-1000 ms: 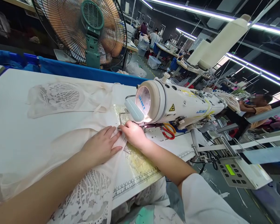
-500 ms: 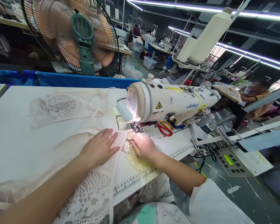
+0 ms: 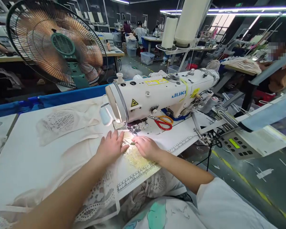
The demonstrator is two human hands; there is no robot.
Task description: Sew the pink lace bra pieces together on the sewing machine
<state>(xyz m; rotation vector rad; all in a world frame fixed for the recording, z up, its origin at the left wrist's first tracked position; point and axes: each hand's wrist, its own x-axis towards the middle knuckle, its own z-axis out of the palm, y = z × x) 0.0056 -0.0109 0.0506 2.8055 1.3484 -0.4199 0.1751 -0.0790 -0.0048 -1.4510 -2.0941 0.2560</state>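
My left hand (image 3: pixel 111 146) lies flat with fingers stretched out on cream lace fabric (image 3: pixel 69 159) spread over the white sewing table (image 3: pixel 21 159). My right hand (image 3: pixel 146 147) sits just to its right, fingers curled in a pinch on a small thin metal tool (image 3: pixel 131 143) at the fabric's edge. Both hands rest directly in front of the needle area of the white sewing machine (image 3: pixel 157 93), whose lamp lights the spot. A second lace piece (image 3: pixel 62 122) lies farther back on the table.
Red-and-orange scissors (image 3: pixel 163 122) lie under the machine arm. A control panel (image 3: pixel 235 144) hangs at the right. A large fan (image 3: pixel 57 44) stands behind the table. Thread cones (image 3: pixel 189 22) rise above. Other people work at distant tables.
My view swung left and up. My left hand slid forward toward the needle area. My right hand drew back slightly from the presser foot and now meets the left hand.
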